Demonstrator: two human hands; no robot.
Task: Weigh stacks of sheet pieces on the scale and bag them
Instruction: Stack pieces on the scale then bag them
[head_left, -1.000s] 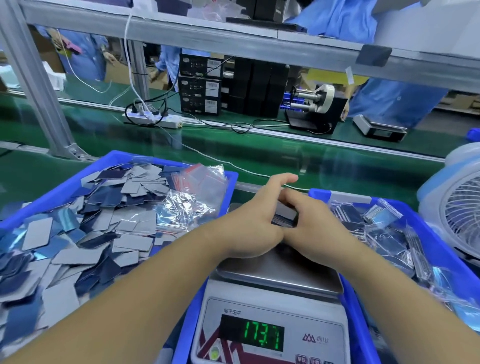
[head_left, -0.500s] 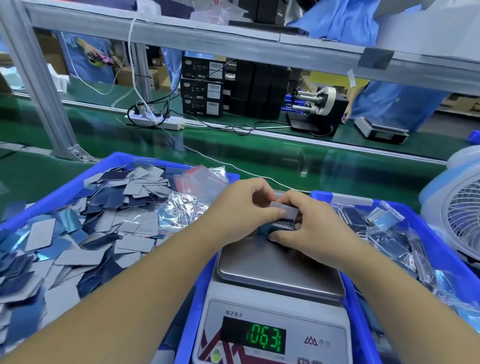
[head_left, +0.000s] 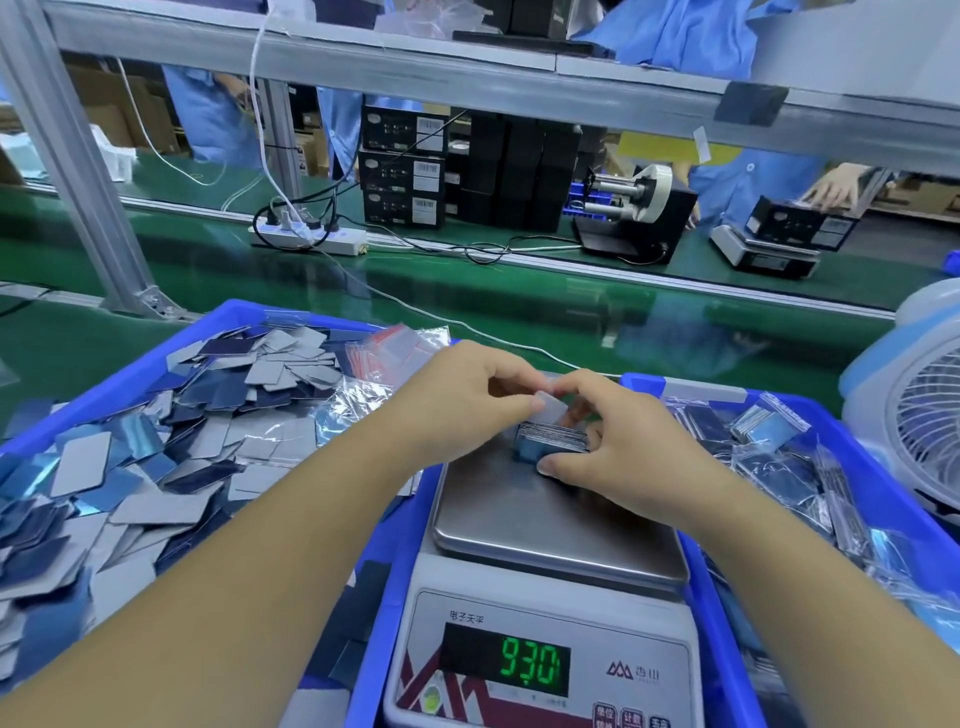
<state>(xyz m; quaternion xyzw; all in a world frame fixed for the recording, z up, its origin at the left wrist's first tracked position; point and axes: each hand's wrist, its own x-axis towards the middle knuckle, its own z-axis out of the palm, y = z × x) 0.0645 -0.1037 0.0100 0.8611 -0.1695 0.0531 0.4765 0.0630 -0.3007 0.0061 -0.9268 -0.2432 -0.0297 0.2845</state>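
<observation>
A stack of sheet pieces (head_left: 550, 439) sits at the far edge of the steel pan (head_left: 550, 525) of the scale (head_left: 540, 654), whose green display (head_left: 530, 664) shows 930. My right hand (head_left: 618, 441) grips the stack from the right, thumb at its near edge. My left hand (head_left: 467, 400) pinches a grey top piece (head_left: 549, 408), tilted up off the stack. Loose grey and blue pieces fill the blue bin (head_left: 130, 384) on the left. Empty zip bags (head_left: 395, 348) lie at that bin's far right corner.
A blue bin (head_left: 883, 499) on the right holds several filled bags. A fan (head_left: 914, 410) stands at the far right. Beyond lie a green conveyor (head_left: 519, 306), a power strip (head_left: 311, 239), black boxes, a tape dispenser (head_left: 639, 213) and another scale (head_left: 763, 254). People in blue coats stand behind.
Both hands pressed the stack on the pan one second ago. The left hand has since lifted a top piece off it. The display went from 173.7 through 063 to 930.
</observation>
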